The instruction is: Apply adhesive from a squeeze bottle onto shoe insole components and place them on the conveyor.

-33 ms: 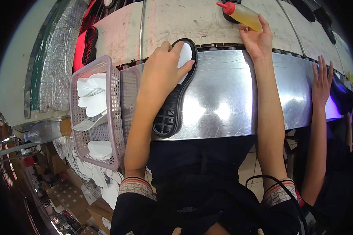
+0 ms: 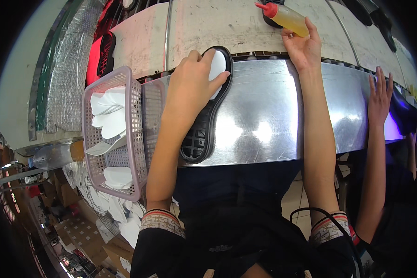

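Note:
A black shoe sole [image 2: 198, 139] with a grid of ribs inside lies slanted on the metal bench. In its far end sits a white pad [image 2: 218, 65]. My left hand [image 2: 191, 78] is closed over that end from the left, thumb and fingers pressed on the pad and the sole's rim. At the bench's far edge, my right hand [image 2: 305, 50], palm up, holds a squeeze bottle [image 2: 289, 19] by its base. The bottle is tilted, with yellow liquid inside and a red nozzle pointing left. Beneath it, another dark sole [image 2: 269, 17] is partly hidden.
A pale lilac basket [image 2: 135, 106] of white pads [image 2: 112, 118] stands left of the sole. Beyond the shiny bench [image 2: 259, 111] runs a whitish conveyor belt [image 2: 217, 28], with a dark sole [image 2: 106, 54] at left. A co-worker's hand [image 2: 380, 99] rests at the right.

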Action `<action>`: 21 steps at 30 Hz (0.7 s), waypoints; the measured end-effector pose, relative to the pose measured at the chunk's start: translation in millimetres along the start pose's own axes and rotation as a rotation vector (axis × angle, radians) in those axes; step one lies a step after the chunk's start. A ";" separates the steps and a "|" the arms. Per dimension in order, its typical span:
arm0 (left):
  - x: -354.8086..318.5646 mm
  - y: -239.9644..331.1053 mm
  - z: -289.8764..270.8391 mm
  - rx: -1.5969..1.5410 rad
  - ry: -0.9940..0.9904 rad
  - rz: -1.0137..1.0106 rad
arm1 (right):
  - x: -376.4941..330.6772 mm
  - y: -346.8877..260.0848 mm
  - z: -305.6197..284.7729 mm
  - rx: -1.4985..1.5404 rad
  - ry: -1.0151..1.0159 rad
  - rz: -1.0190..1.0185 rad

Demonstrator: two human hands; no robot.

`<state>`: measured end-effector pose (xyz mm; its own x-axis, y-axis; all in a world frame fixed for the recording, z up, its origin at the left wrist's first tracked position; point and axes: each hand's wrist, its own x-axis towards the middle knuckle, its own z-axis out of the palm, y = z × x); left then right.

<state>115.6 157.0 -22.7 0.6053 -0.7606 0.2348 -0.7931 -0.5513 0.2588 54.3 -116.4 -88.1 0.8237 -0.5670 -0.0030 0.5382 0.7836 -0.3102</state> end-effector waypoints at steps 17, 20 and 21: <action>-25.3 -23.8 -17.4 0.116 -0.208 0.158 | 0.0 3.0 4.4 0.080 -0.031 0.017; -57.5 -9.5 -40.2 0.081 -0.260 0.000 | -3.3 5.7 -0.3 0.109 0.006 0.003; -68.2 1.0 -39.8 -0.024 -0.319 -0.051 | -8.1 -6.9 -11.5 0.124 0.023 -0.018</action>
<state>76.2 221.9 -1.2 0.5897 -0.8033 -0.0832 -0.7582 -0.5862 0.2855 41.9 -120.1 -96.9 0.8100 -0.5860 -0.0209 0.5721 0.7977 -0.1907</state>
